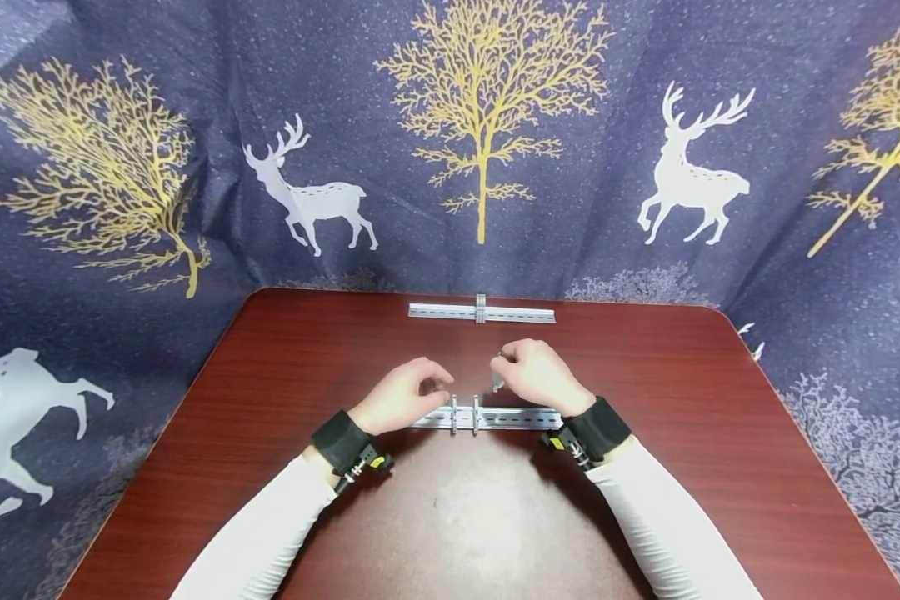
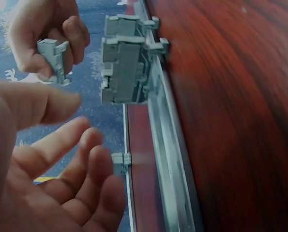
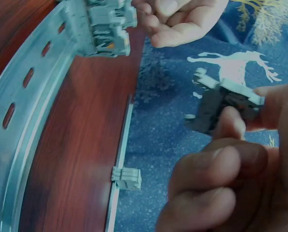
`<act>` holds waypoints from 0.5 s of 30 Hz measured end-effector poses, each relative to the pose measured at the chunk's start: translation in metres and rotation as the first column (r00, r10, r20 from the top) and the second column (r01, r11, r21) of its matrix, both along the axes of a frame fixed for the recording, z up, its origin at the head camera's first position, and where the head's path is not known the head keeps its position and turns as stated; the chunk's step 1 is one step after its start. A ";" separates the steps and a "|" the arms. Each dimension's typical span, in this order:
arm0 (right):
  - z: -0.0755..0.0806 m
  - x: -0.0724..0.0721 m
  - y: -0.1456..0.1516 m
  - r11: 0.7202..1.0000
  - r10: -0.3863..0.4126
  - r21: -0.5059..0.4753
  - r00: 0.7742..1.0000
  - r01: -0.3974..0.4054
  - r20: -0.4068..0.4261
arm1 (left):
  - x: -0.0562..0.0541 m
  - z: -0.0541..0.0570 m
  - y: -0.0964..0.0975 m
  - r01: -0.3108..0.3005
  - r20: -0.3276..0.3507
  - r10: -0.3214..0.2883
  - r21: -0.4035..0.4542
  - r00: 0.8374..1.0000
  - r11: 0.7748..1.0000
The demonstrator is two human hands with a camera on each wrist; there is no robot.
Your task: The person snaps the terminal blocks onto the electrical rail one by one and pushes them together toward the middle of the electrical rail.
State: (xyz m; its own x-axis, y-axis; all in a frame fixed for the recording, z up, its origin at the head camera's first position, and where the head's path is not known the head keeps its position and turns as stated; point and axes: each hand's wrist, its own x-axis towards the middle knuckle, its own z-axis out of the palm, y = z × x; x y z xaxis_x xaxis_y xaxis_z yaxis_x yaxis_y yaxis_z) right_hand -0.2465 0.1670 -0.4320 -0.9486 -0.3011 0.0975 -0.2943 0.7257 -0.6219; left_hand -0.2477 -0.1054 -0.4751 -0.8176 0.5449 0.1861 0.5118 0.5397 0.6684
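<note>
My right hand (image 1: 542, 377) pinches a grey DIN-rail terminal block (image 3: 212, 107) between thumb and fingers, in the air just behind the near metal rail (image 1: 521, 418). Two similar grey terminal blocks, a left one (image 1: 453, 414) and a right one (image 1: 476, 414), stand upright on that slotted rail with a gap between them. To their left, my left hand (image 1: 401, 396) hovers over the rail's left part. Its fingers are loosely bent, thumb apart from them, and nothing is between them in the left wrist view. It hides the rail's left end.
A second slotted rail (image 1: 441, 312) lies along the back of the reddish-brown wooden table (image 1: 330, 333). Grey blocks (image 1: 481, 308) sit close together at its middle. Behind the table hangs a dark blue cloth (image 1: 435, 208) with printed trees and deer.
</note>
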 end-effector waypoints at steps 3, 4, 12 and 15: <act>-0.003 0.001 -0.002 0.995 0.008 0.095 0.999 -0.012 0.035 | -0.001 -0.002 -0.001 0.051 -0.029 -0.053 -0.090 0.998 0.995; -0.004 0.001 -0.003 0.992 0.014 0.122 0.999 -0.020 0.045 | -0.001 -0.003 -0.001 0.065 -0.036 -0.070 -0.118 0.997 0.991; -0.016 0.002 -0.013 0.961 0.026 0.272 0.996 -0.048 0.084 | 0.002 -0.002 -0.001 0.122 -0.022 -0.130 -0.226 0.991 0.966; -0.019 0.003 -0.015 0.954 0.021 0.297 0.996 -0.045 0.084 | 0.001 -0.004 -0.002 0.131 -0.035 -0.143 -0.229 0.989 0.965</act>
